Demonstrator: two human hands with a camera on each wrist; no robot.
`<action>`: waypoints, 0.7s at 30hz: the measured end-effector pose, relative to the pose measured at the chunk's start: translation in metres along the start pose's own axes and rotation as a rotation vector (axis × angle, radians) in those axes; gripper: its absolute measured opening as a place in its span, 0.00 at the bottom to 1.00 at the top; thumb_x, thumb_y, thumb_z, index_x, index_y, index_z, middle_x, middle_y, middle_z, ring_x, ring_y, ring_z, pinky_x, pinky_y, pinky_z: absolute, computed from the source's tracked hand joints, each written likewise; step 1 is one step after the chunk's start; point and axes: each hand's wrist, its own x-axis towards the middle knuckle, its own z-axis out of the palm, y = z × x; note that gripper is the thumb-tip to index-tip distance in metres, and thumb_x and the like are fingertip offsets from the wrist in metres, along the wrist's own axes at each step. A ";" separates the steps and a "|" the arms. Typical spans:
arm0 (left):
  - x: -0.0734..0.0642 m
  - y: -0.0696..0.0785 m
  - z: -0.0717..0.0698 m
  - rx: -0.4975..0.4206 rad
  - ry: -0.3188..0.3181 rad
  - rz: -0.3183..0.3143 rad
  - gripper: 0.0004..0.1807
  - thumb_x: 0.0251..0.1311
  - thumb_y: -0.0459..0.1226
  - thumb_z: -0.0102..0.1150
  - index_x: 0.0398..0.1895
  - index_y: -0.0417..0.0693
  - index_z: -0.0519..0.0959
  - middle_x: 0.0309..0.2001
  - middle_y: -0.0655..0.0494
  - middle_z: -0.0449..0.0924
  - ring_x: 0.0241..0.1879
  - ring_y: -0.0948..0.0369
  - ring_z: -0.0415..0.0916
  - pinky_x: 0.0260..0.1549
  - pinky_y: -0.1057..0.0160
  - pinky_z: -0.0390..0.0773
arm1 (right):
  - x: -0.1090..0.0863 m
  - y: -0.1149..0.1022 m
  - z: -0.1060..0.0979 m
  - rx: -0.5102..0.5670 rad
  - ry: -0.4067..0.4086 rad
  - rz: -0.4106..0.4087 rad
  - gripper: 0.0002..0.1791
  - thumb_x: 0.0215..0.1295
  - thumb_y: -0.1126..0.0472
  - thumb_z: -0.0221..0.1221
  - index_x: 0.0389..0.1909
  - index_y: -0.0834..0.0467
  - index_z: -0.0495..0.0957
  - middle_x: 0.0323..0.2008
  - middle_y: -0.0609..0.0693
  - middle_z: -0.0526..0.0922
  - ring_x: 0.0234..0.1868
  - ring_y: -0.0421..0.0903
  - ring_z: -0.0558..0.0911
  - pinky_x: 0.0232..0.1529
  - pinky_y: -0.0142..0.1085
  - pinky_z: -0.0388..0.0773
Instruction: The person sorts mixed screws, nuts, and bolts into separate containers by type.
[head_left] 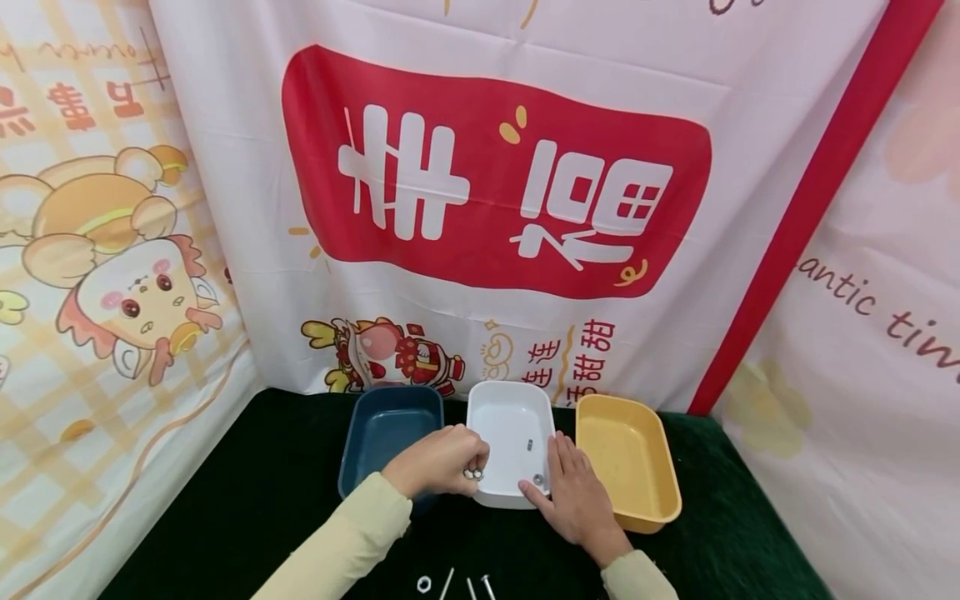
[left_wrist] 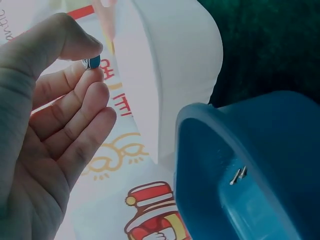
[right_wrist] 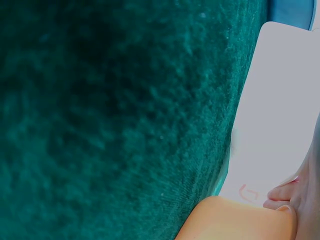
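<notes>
My left hand (head_left: 442, 460) is over the near left corner of the white box (head_left: 491, 501), with thumb and forefinger pinching a small shiny metal nut (left_wrist: 91, 62). In the left wrist view the other fingers lie loosely bent below the pinch. My right hand (head_left: 576, 496) rests along the right rim of the white box, its fingers straight and its thumb at the near corner. Inside that box lie a ring-shaped nut (head_left: 538, 479) and a small grey metal piece (head_left: 530, 445) whose kind is too small to tell.
A blue box (head_left: 352, 433) stands left of the white one, with small metal pins or screws (left_wrist: 239, 175) inside. To the right is a yellow box (head_left: 660, 467). On the dark green cloth (head_left: 247, 517) in front lie a hex nut (head_left: 424, 584), a bolt (head_left: 488, 587) and thin rods (head_left: 447, 583).
</notes>
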 end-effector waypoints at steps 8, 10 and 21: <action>0.015 -0.008 0.011 0.039 0.008 -0.077 0.05 0.52 0.40 0.69 0.32 0.56 0.82 0.29 0.63 0.80 0.26 0.70 0.71 0.28 0.73 0.75 | 0.000 0.000 0.001 -0.005 0.007 -0.007 0.54 0.61 0.23 0.39 0.76 0.58 0.46 0.78 0.55 0.47 0.78 0.53 0.50 0.76 0.53 0.51; 0.016 -0.009 0.014 0.051 0.006 -0.111 0.09 0.53 0.41 0.69 0.38 0.55 0.83 0.34 0.63 0.80 0.30 0.69 0.73 0.33 0.71 0.78 | 0.000 -0.001 0.002 0.000 0.005 -0.009 0.54 0.61 0.23 0.39 0.76 0.57 0.46 0.78 0.54 0.47 0.78 0.54 0.50 0.75 0.53 0.51; 0.002 -0.011 0.013 0.086 0.060 -0.160 0.17 0.52 0.45 0.69 0.46 0.55 0.80 0.42 0.61 0.79 0.37 0.68 0.73 0.37 0.68 0.80 | 0.000 0.000 0.001 -0.017 0.002 -0.004 0.55 0.60 0.21 0.37 0.76 0.57 0.45 0.78 0.54 0.46 0.78 0.53 0.50 0.76 0.52 0.51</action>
